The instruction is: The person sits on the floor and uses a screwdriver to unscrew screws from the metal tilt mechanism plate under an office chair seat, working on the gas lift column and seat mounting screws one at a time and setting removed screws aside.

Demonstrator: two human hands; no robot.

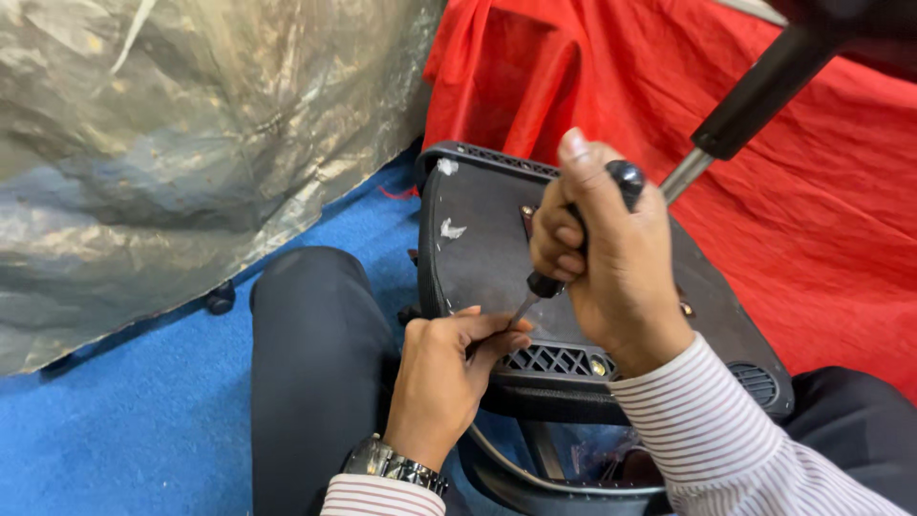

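The right hand [611, 258] wraps its fingers tight around a black-handled screwdriver [573, 250], tip angled down onto the underside of a black chair seat [478, 248] that rests across the person's lap. The left hand [444, 377], fingers pinched narrow, steadies the shaft near the tip. A red cloth [812, 220] lies behind, crinkled plastic sheeting [191, 143] on the left, blue floor [143, 430] below. The chair's column [755, 96] is cut off at top; the screw is hidden.

Screwdriver [573, 248] on chair seat underside [478, 248]
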